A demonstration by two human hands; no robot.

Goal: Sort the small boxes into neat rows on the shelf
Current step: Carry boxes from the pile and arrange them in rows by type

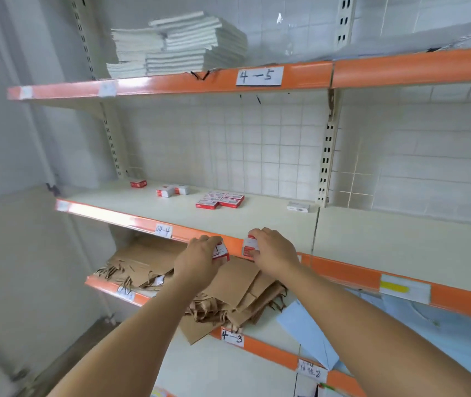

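Left hand [200, 257] and right hand [271, 250] each pinching a small box [250, 245], cream shelf [257, 222], orange edge, tiled wall [257, 144]

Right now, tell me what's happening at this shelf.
A person is sorting small boxes. The left hand holds one box and the right hand another, both at the front edge of the shelf. Farther back sit a red box, a pair, a group of four and a white box.
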